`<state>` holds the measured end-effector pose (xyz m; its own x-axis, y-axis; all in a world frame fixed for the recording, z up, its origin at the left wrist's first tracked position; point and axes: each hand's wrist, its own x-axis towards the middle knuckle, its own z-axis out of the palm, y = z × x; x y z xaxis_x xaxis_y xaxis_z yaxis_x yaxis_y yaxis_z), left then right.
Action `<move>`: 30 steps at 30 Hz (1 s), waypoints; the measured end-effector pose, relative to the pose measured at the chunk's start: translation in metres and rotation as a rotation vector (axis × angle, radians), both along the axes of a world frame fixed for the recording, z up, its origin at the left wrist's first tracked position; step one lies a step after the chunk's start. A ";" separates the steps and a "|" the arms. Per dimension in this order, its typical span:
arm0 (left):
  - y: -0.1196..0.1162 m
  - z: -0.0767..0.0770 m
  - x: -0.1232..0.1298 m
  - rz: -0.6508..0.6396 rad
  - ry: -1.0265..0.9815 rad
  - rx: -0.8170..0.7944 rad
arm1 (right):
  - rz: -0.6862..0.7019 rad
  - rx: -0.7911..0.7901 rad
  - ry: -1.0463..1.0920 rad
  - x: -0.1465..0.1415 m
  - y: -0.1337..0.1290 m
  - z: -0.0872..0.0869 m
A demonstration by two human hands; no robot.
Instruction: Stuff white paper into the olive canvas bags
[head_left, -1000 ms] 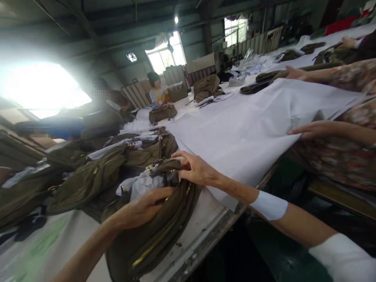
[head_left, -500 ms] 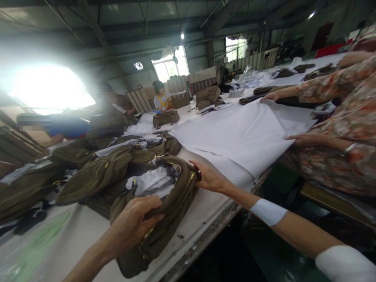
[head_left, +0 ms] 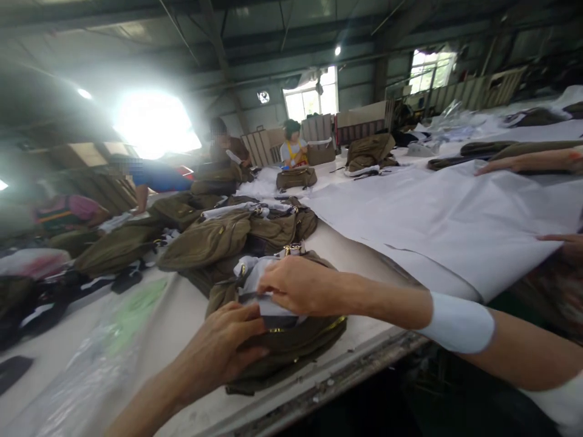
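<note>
An olive-green bag (head_left: 291,364) lies at the table's front edge, its opening edged with a gold-coloured zipper. White paper (head_left: 252,276) fills part of that opening. My left hand (head_left: 228,340) grips the near-left rim of the bag, thumb outside and fingers at the opening. Over the opening reaches my right hand (head_left: 298,285), its fingers curled together at the white paper; the fingertips are partly hidden. A white band (head_left: 460,321) wraps my right forearm.
More olive bags (head_left: 204,240) are piled beyond and to the left. A clear plastic bag with green inside (head_left: 132,315) lies on the left. A co-worker's hands hold a large white sheet (head_left: 437,212) on the right. Other people (head_left: 159,179) stand across the table.
My right hand has left the bag's far right rim and come left over its opening to the white paper. My left hand keeps its hold. The view has swung left.
</note>
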<state>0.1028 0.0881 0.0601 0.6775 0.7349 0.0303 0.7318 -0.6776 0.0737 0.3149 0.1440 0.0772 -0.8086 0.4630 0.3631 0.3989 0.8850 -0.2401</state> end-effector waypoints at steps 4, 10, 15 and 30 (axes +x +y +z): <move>0.010 -0.004 0.000 0.221 -0.088 0.003 | -0.219 0.154 -0.331 -0.037 0.020 -0.021; 0.033 -0.017 0.020 0.336 0.162 0.098 | -0.205 0.016 -0.194 -0.008 0.047 -0.024; 0.026 -0.013 0.015 0.230 0.137 0.120 | 0.046 -0.406 0.090 0.018 0.062 -0.035; -0.010 0.017 -0.008 0.049 0.044 -0.052 | 0.329 -0.124 -0.364 -0.013 0.019 -0.065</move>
<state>0.0949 0.0777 0.0775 0.6404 0.7671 -0.0378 0.7673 -0.6369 0.0745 0.3021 0.1625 0.0127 -0.9827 0.1847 -0.0109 0.1815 0.9513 -0.2490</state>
